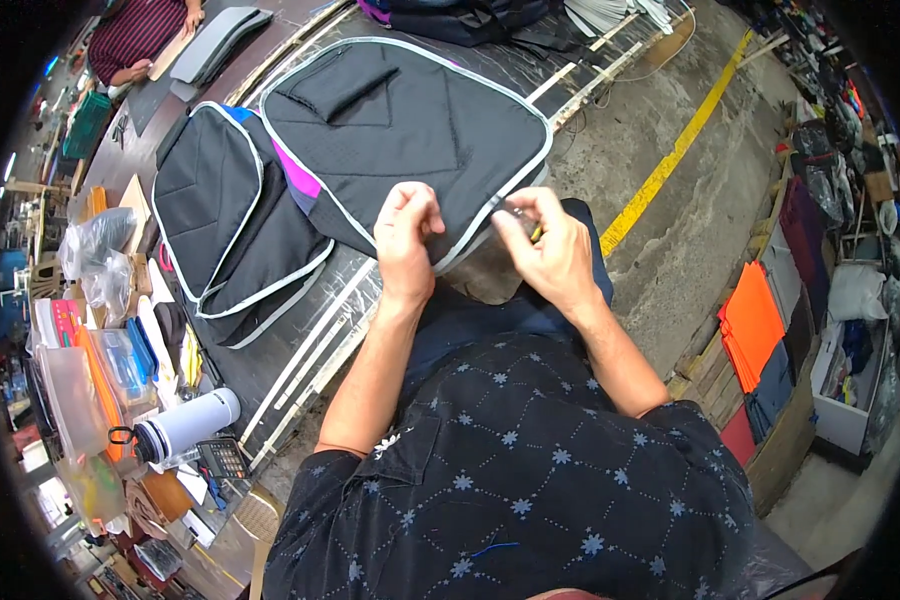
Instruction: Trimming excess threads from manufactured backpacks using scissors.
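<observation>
Place: bag-making workshop — cut bag panels (232, 215) on worktable (300, 350) | stacked fabric (752, 325) | concrete floor (670, 250)

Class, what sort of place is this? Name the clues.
Probably a bag-making workshop: black bag panels with grey piping lie on a long worktable, cut fabric stacks sit on the floor, and both hands work one panel's edge.

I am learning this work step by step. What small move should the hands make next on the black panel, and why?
Probably slide both hands a little along the grey edging. The left hand and the right hand pinch the near edge of the black panel, with a small yellow tool in the right, and the edging runs on beyond them.
</observation>
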A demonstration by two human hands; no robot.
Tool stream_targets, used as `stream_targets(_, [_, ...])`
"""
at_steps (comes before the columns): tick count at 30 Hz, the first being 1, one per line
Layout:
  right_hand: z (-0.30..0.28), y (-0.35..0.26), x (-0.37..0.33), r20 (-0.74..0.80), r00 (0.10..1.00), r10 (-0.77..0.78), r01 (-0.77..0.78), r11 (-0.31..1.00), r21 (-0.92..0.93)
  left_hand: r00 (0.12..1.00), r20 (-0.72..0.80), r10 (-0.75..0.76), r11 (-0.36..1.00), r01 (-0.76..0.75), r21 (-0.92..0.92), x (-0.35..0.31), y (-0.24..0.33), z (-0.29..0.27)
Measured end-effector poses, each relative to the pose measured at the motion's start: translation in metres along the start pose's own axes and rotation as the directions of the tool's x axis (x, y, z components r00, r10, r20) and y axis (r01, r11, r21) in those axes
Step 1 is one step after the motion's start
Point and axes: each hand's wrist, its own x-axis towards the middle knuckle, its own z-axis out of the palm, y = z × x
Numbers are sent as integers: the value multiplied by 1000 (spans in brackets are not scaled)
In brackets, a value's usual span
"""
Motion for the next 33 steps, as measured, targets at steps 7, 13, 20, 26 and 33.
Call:
stream_targets(7, [24, 69, 21, 156, 951, 269, -310, 853, 421, 979, 200, 29, 962, -82, 260, -3, 8, 4])
stream_targets(13, [43, 74, 21, 155, 967, 204, -257, 761, 596, 895, 366, 254, 538, -445, 716, 6, -3, 15])
stream_targets(20, [38, 65, 20, 98, 988, 120, -152, 867, 474, 770, 522, 367, 239, -621, 747, 13, -10, 19])
stream_targets(26, [43, 59, 23, 121, 984, 130, -173, 859, 483, 989, 109, -97, 928, 50, 370, 19, -37, 7])
stream_targets(33, [4, 19, 11, -5, 997, 83, -82, 991, 107, 963, 118, -244, 953, 215, 215, 22, -29, -2])
